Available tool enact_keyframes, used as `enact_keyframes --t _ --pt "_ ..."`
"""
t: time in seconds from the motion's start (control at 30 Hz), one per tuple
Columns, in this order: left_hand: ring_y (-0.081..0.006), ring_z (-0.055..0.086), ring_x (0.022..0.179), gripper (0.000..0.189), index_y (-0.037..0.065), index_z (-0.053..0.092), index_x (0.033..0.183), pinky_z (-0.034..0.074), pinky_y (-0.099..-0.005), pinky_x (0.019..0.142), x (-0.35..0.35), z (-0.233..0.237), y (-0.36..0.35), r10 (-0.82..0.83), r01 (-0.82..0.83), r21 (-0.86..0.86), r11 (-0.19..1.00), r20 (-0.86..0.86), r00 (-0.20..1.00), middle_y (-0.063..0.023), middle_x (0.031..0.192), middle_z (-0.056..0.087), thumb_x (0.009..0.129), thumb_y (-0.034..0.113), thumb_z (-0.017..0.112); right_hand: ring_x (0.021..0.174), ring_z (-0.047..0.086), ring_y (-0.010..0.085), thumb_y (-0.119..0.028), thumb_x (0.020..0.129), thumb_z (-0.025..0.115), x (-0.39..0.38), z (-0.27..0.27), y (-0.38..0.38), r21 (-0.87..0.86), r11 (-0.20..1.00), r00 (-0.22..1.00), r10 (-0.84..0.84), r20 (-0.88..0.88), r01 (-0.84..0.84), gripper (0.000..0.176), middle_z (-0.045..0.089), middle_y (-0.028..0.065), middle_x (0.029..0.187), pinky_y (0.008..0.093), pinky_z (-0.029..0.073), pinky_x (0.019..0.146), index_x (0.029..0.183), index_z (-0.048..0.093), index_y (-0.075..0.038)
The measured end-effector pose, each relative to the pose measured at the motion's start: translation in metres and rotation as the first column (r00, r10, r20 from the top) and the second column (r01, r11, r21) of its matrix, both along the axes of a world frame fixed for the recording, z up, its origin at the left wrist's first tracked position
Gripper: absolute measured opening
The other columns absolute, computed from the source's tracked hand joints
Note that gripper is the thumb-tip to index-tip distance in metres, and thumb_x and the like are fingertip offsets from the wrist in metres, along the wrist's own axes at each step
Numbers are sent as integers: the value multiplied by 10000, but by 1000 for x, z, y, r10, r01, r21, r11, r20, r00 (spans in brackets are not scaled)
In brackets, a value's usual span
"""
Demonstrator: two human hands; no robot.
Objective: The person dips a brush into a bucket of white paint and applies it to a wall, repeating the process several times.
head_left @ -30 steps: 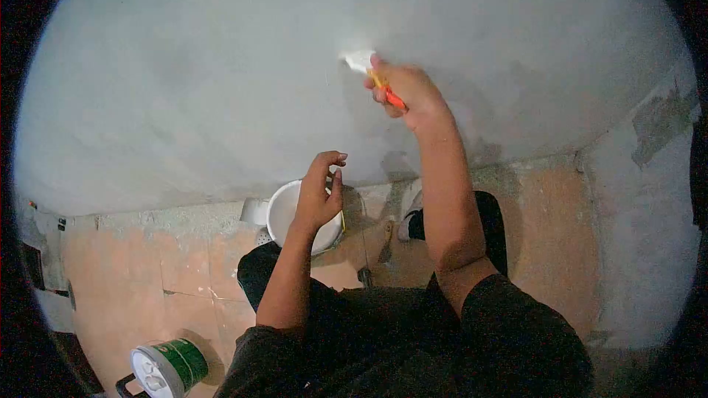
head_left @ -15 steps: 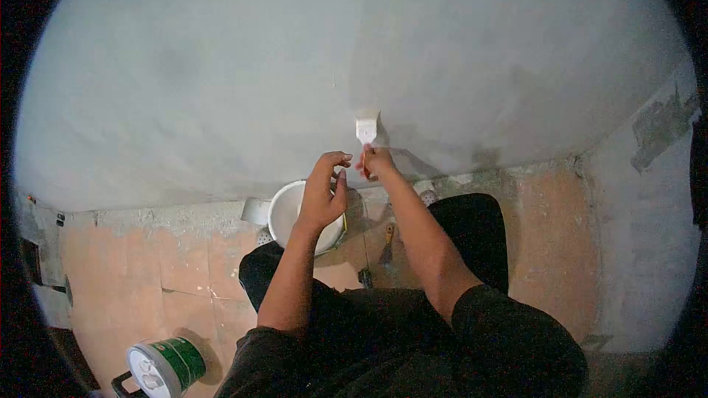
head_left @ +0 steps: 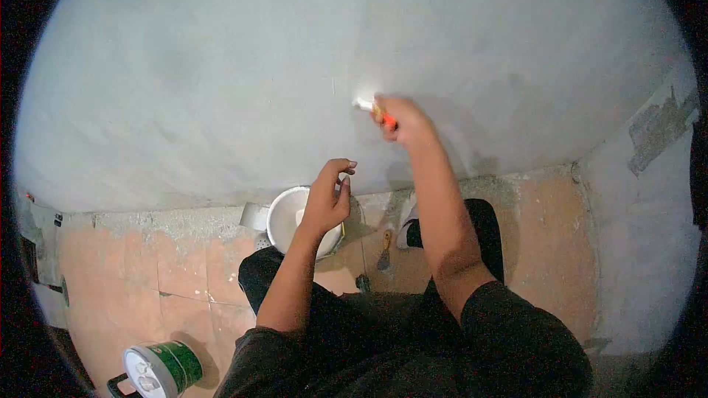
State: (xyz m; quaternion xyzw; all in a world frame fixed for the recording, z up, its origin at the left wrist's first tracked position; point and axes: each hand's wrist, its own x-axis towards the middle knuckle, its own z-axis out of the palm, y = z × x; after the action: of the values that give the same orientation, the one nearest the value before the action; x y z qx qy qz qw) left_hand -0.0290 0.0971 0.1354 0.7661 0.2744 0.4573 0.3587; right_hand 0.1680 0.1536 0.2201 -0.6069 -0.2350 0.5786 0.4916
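In my right hand is a paintbrush with a white-coated head and an orange handle. Its head is against or very close to the grey-white wall; motion blur hides the exact contact. My left hand hangs over the right side of a white bucket, fingers loosely bent and thumb apart, with nothing in it. Part of the bucket's opening is hidden behind that hand and forearm.
A putty knife lies on the tiled floor between my legs. A flat metallic piece is beside the bucket. At lower left stands a green-and-white tub. A side wall rises on the right.
My right hand has moved up and to the right along the wall, and the brush has turned from upright to slanting left. My left hand has barely shifted.
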Motion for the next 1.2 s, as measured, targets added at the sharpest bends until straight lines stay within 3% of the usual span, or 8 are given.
enact_keyframes --t 0.17,0.33,0.43,0.53,0.77,0.9,1.1,1.2 --pt "-283 584 912 309 45 492 1090 453 -342 734 4 0 -3 -28 28 13 1000 -24 999 -149 1010 556 801 -57 460 392 384 63 -362 906 493 -28 111 -38 293 956 975 -53 215 -13 360 496 12 540 221 247 328 818 547 -17" --pt "-235 589 906 276 50 505 1072 461 -311 705 4 0 -8 -18 18 15 1000 -2 1000 -128 1009 570 819 -51 456 352 388 93 -419 913 441 -32 94 -42 478 878 813 -273 514 -8 448 486 39 483 255 307 348 749 555 -18" --pt "-235 588 906 270 47 505 1069 460 -313 707 4 2 -11 -11 10 51 999 15 1000 -129 1013 568 823 -51 451 419 515 165 -481 927 351 -13 -2 -2 435 895 758 -219 614 -94 544 559 60 498 328 430 459 689 567 -43" --pt "-272 585 906 304 49 488 1091 453 -334 724 1 0 -12 -16 15 67 998 13 1000 -149 1013 554 806 -52 456 426 536 180 -501 933 303 -21 -83 -6 128 989 785 -17 619 -79 588 579 68 514 351 452 495 665 568 -50" --pt "-285 580 922 306 42 485 1094 459 -352 736 13 6 17 -29 29 41 999 14 999 -156 1035 542 804 -51 454 405 488 171 -439 934 359 -20 -144 -19 -215 977 972 63 225 -13 491 562 65 534 359 357 361 721 574 -52" --pt "-282 580 912 309 40 488 1091 461 -348 735 13 8 21 -29 28 49 998 20 999 -153 1031 541 802 -61 452 395 344 119 -368 892 467 -1 -84 -2 -118 993 991 24 134 -8 353 508 24 569 285 250 362 751 569 -61" --pt "-238 593 910 286 46 515 1075 464 -325 712 17 4 20 -33 30 43 999 52 998 -132 1020 565 822 -62 438 427 419 63 -257 879 549 -9 117 -4 263 963 965 -14 264 -58 259 506 25 584 215 213 351 792 561 -14" --pt "-238 595 910 285 47 517 1072 464 -326 710 19 4 19 -23 21 49 999 42 999 -132 1026 566 821 -63 438 446 436 105 -308 893 480 -12 168 -8 326 938 938 -4 347 -117 317 558 60 579 275 283 407 803 591 -25"
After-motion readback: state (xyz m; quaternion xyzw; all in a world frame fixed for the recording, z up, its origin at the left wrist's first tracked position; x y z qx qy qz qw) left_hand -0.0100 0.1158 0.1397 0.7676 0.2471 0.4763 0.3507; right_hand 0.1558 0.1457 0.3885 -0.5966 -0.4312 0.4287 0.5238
